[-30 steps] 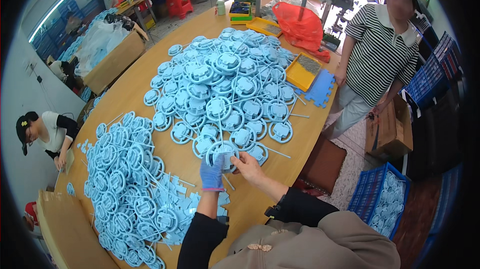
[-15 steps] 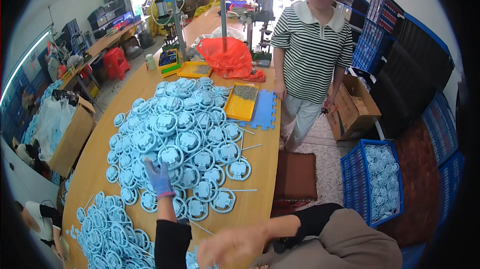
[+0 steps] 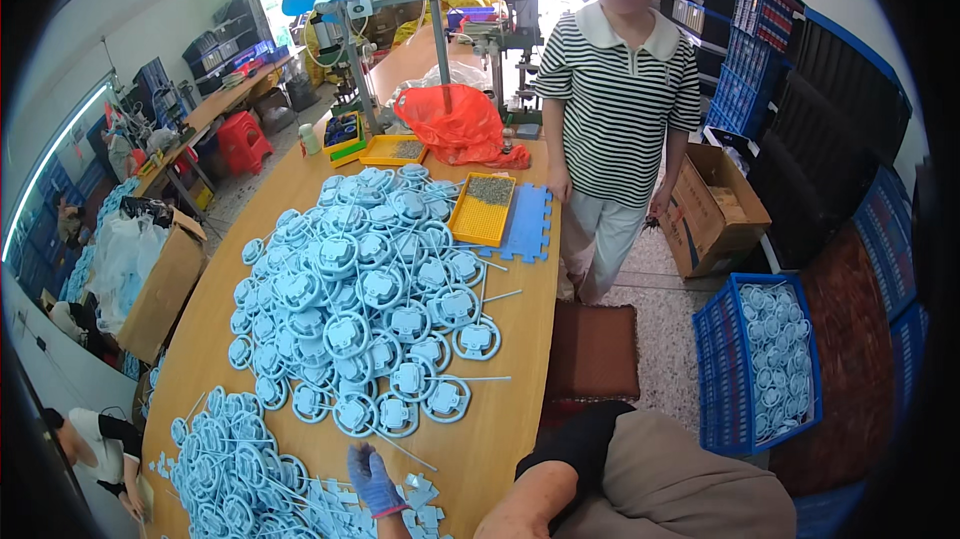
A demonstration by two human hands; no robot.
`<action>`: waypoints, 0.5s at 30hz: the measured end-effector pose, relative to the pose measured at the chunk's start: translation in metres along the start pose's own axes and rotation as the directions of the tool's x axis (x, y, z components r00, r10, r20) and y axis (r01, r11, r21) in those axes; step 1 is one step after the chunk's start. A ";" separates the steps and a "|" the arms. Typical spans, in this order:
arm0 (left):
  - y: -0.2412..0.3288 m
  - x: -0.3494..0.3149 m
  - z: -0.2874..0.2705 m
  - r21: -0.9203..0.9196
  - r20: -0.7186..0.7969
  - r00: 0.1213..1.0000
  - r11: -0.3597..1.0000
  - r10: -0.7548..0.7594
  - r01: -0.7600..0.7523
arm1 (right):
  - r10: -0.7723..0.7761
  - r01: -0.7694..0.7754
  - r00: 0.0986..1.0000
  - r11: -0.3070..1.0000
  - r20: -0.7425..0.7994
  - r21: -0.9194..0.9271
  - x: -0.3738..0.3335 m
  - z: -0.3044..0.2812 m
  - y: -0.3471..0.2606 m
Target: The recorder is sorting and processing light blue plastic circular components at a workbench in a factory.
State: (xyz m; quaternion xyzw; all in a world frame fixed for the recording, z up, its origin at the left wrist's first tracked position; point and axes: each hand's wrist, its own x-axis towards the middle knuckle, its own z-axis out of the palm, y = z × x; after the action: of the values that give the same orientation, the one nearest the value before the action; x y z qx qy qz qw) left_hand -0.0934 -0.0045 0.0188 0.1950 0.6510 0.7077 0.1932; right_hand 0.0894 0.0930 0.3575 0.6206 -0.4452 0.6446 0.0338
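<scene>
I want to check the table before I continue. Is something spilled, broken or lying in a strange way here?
Nothing looks spilled or broken. The pale blue ring-shaped plastic parts lie in loose heaps on the wooden table, and a few thin white sticks are scattered at the heap's edge. The gloved left hand rests by the nearer heap.

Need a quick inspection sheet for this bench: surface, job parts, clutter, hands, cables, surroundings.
Surface: long wooden table, mostly covered.
Job's things: heap of light-blue round plastic frames; second heap near the left hand; small loose blue pieces.
Clutter: yellow tray of small dark parts, blue foam mat, orange plastic bag.
Hands: left hand in blue glove over the near pieces; right hand out of frame.
Cables: nothing seen.
Surroundings: person in striped shirt, blue crate of frames, cardboard box.
</scene>
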 end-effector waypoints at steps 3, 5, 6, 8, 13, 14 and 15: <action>-0.010 -0.029 -0.018 -0.013 -0.074 0.996 0.998 -0.059 0.059 | -0.043 0.044 0.999 0.998 -0.008 0.055 0.009 0.013 0.008; -0.015 -0.041 -0.026 -0.086 -0.136 0.979 0.986 -0.153 0.142 | -0.045 0.044 0.999 0.997 0.008 0.061 0.014 0.019 0.011; -0.014 -0.047 -0.027 -0.090 -0.141 0.978 0.986 -0.152 0.140 | -0.047 0.045 0.999 0.997 0.017 0.060 0.017 0.022 0.012; -0.011 -0.058 -0.030 -0.031 -0.156 0.976 0.988 -0.154 0.151 | -0.048 0.045 0.998 0.996 0.038 0.074 0.025 0.028 0.012; -0.019 -0.081 -0.042 -0.058 -0.147 0.979 0.990 -0.138 0.130 | -0.054 0.048 0.996 0.996 0.077 0.082 0.037 0.042 0.015; -0.022 -0.085 -0.044 -0.060 -0.144 0.980 0.990 -0.134 0.127 | -0.055 0.049 0.995 0.996 0.079 0.074 0.037 0.042 0.015; -0.010 -0.083 -0.034 0.051 -0.107 0.980 0.984 -0.166 0.172 | -0.053 0.050 0.996 0.997 0.068 0.052 0.035 0.040 0.013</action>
State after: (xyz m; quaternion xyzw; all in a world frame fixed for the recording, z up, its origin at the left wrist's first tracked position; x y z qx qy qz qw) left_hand -0.0405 -0.0763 0.0038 0.1082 0.6953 0.6778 0.2132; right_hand 0.1046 0.0427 0.3726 0.6544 -0.4137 0.6326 0.0196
